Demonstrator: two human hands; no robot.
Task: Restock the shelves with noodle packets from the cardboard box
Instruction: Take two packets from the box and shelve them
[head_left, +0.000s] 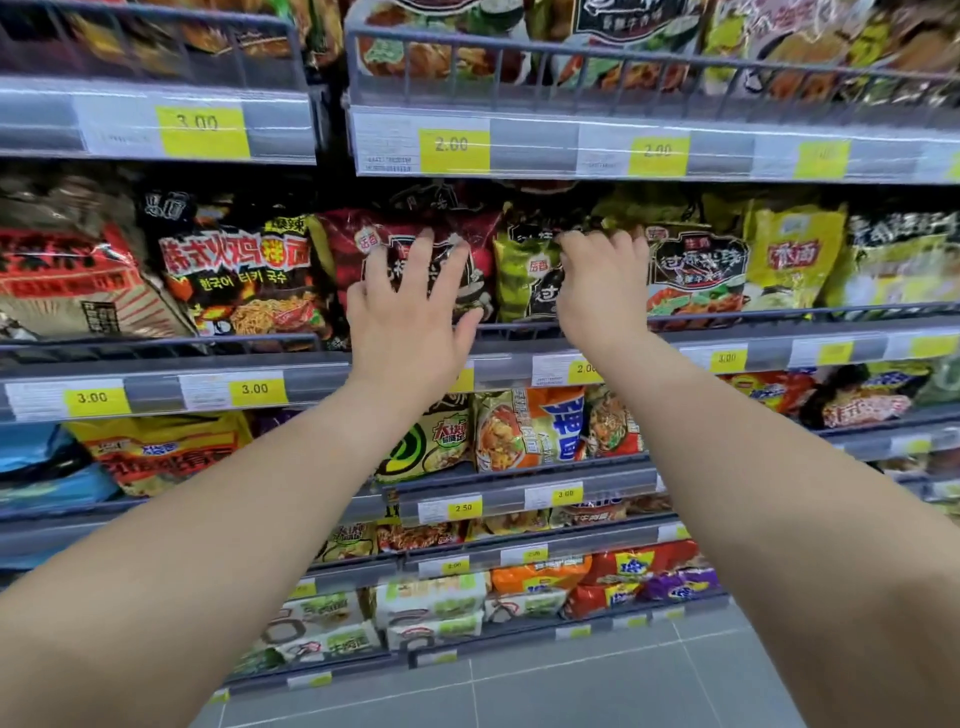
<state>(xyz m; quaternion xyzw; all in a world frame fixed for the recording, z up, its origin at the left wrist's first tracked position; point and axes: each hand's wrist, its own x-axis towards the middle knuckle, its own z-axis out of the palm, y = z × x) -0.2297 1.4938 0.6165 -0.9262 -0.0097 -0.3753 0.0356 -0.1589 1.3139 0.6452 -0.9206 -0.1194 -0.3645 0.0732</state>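
Left hand (410, 312) presses glossy maroon noodle packet (340, 249).

Crowded shelf (519, 358), centre frame
The noodle packets (234, 270) are packing the row edge to edge; you're passing only between wire rail (753, 313) and upper shelf edge (535, 150).

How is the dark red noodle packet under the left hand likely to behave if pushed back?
The dark red packet looks like puffy, glossy film, so it probably dents and feels light. Its shine suggests the left hand may slip. Behind the wire rail, it likely leans back, not out.
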